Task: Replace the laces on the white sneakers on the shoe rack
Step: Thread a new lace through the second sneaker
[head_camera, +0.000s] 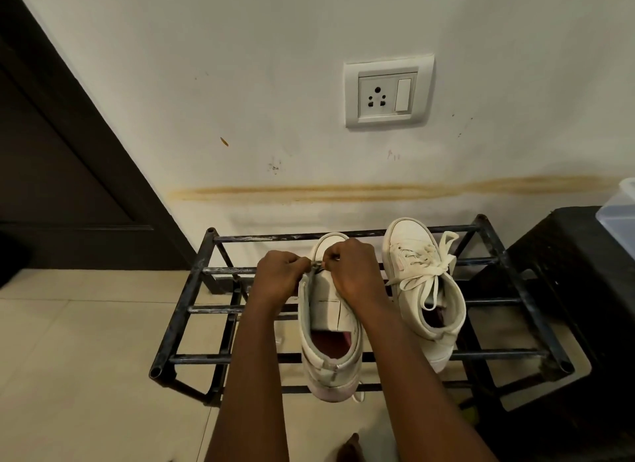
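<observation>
The unlaced sneaker (pixel 321 368) sits on the rack (pixel 199 359) with its toe to the wall (pixel 275 83) and its tongue (pixel 326 310) bare. Near its toe end the left hand (pixel 280 276) and right hand (pixel 354 272) meet, fingers curled, both pinching what looks like a lace tip (pixel 318 264), too small to be sure. To do this well, I judge, feed the tip straight through the bottom eyelet while one hand steadies the flap, then even both ends before crossing upward. The other sneaker (pixel 422 303), just beside on the right and tied in a bow (pixel 434 276), shows the pattern to match.
</observation>
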The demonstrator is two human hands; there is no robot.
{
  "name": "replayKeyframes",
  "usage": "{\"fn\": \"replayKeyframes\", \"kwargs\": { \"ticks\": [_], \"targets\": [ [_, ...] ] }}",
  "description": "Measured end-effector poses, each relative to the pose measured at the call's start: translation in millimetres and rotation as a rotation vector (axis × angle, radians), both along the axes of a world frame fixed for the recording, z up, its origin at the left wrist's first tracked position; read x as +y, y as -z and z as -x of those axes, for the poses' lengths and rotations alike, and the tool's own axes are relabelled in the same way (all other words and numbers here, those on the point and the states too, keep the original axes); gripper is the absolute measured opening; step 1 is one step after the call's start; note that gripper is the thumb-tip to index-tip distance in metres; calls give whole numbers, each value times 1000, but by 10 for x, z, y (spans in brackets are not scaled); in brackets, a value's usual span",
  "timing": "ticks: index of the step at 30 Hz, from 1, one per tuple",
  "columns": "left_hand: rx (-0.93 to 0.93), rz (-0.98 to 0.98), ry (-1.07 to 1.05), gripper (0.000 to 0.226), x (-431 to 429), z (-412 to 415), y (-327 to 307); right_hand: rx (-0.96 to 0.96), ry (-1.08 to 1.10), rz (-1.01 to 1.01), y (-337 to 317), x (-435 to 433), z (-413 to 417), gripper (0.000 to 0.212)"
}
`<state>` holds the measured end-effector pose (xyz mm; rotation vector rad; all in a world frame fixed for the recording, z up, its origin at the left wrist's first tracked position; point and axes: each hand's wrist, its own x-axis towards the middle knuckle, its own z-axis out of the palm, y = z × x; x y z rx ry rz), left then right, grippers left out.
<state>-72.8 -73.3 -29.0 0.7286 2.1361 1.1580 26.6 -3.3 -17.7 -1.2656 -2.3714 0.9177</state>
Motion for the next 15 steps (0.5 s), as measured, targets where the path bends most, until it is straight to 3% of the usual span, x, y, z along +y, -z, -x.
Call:
{"fn": "replayKeyframes", "kwargs": {
  "ticks": [15],
  "targets": [
    [-197, -56, 0, 27, -49, 5, 5, -147, 6, -78, 35, -66, 64, 20]
  ]
}}
